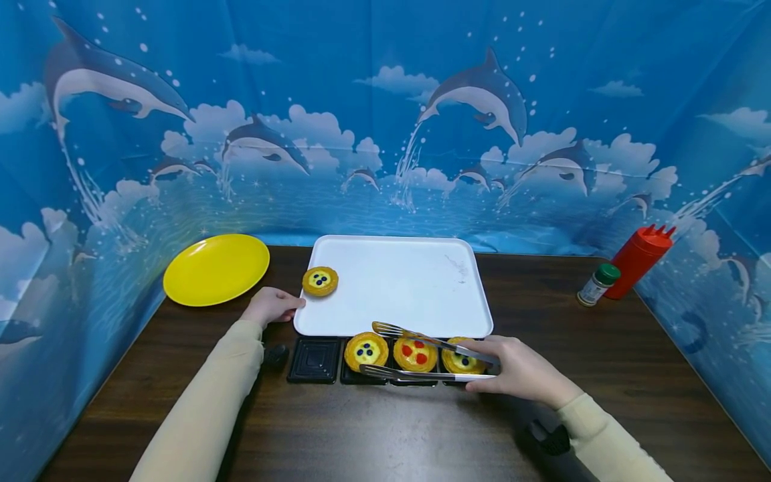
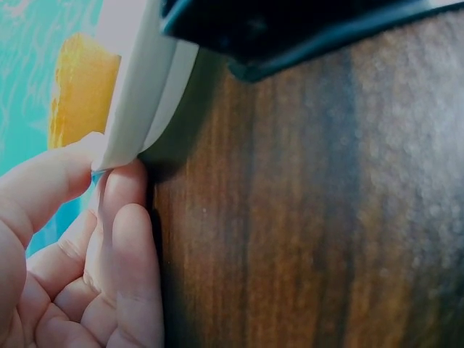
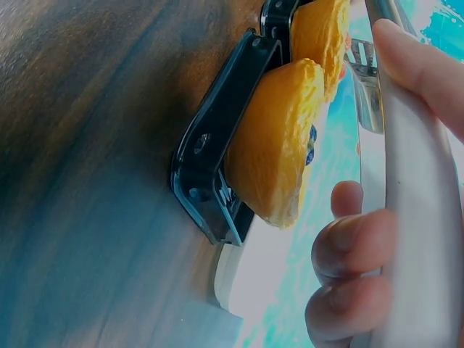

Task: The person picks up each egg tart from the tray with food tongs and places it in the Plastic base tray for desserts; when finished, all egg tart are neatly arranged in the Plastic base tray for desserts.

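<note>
While left hand (image 1: 270, 306) is pinching white rectangular tray (image 1: 397, 288), right hand (image 1: 523, 371) is gripping silvery tongs (image 3: 420, 217), seemingly straddling golden tart (image 1: 366, 350), needing squeezing.

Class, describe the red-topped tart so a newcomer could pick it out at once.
On the table, find the large white tray. Along its near edge lies a black tray with four compartments, the leftmost empty. The red-topped tart sits in the third from the left, between two dark-topped tarts; only it has red toppings.
</note>
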A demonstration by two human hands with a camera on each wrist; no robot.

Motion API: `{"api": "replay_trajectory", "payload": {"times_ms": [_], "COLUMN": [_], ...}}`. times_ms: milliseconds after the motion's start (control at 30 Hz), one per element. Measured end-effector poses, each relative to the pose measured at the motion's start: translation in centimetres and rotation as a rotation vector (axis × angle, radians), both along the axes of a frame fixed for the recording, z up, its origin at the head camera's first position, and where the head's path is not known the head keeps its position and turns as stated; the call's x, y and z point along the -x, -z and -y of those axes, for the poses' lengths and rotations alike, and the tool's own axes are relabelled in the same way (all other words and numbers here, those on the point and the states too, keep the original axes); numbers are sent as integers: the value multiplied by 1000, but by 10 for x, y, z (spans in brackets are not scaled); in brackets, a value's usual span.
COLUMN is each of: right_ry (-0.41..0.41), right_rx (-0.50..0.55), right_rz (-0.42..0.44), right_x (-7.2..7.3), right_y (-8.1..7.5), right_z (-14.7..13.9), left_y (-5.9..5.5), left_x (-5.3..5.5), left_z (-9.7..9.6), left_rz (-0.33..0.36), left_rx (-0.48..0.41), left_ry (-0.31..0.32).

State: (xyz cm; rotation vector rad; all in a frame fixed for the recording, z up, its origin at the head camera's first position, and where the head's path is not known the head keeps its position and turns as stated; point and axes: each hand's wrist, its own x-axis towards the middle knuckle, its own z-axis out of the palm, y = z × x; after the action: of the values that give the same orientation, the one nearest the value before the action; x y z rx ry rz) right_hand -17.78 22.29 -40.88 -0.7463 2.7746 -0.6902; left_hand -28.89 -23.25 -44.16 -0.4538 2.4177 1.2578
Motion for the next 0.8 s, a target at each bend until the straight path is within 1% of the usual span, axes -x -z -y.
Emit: {"api": "replay_trajectory", "payload": {"times_ms": [333,500,800], "right_ry": [0,16,35], "right_rx": [14,36,44], "right_rz": [8,-4,-24], "right_x": [0,0,6], "right_y": [-1,-3,-5], "right_z": [-2,-2,-2], "left_y": [1,1,2], "left_x": [1,1,2], "left_z": [0,-1,-2], "left_rz": [0,-14,-15], "left_rx": [-5,0,-1], "left_ry": [-1,-1,-2]}}
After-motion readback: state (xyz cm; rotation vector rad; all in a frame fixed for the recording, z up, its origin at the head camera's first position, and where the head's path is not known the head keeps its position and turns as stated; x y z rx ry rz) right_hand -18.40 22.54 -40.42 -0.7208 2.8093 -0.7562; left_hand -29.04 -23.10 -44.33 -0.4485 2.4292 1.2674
